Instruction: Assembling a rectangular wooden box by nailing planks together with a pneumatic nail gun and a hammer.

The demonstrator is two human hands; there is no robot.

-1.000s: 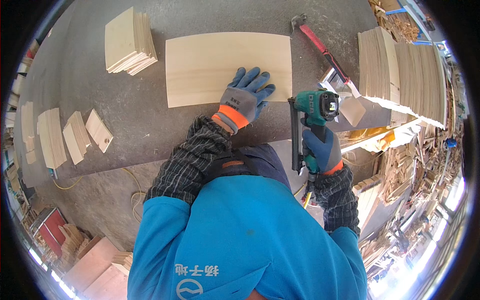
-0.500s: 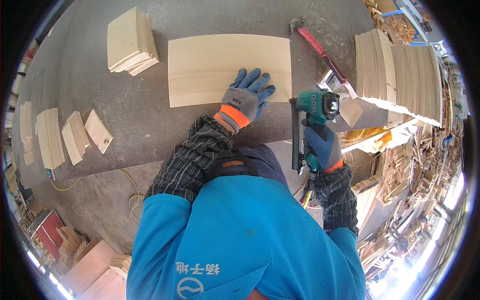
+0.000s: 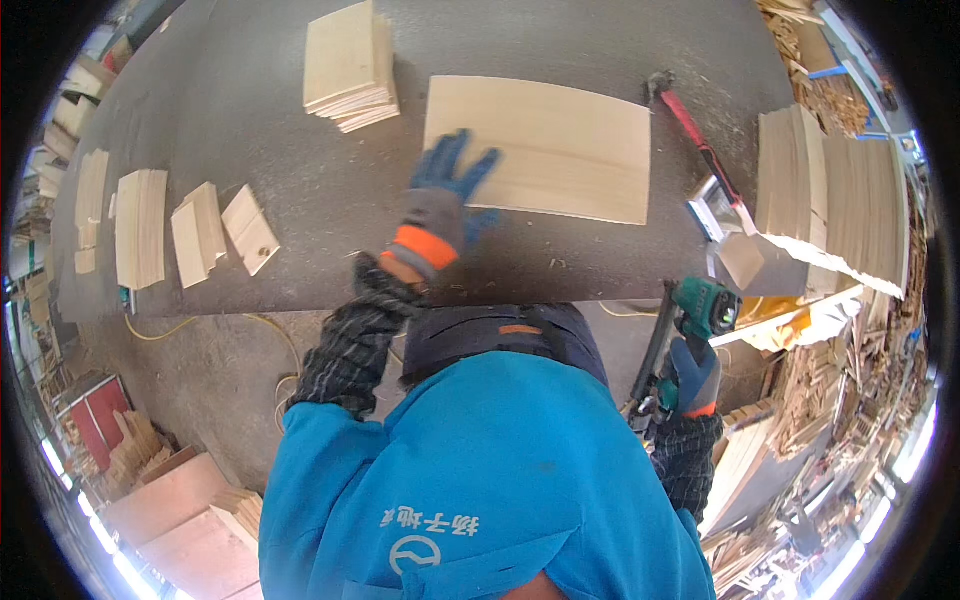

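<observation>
My left hand [image 3: 446, 205], in a grey and blue work glove with an orange cuff, hovers over or rests at the left end of a pale rectangular plywood panel [image 3: 545, 145]; its fingers are spread and it holds nothing. Whether the fingertips touch the wood I cannot tell. My right hand [image 3: 694, 375], gloved alike, is wrapped round the handle of a green and black pneumatic nail gun [image 3: 705, 305]. The gun is held at the table's front edge, right of my body, well apart from the panel.
Beyond the panel's left end stands a stack of thin boards [image 3: 345, 60]. Smaller wood pieces [image 3: 142, 228] lie at the table's left. To the right are a red-handled hammer [image 3: 695, 125], a small box [image 3: 712, 208] and tall board stacks [image 3: 840, 185]. A yellow hose [image 3: 275, 335] trails on the floor.
My left hand has slid from the panel's right part to its left end. The right hand has drawn the nail gun lower and farther from the panel. The view has shifted.
</observation>
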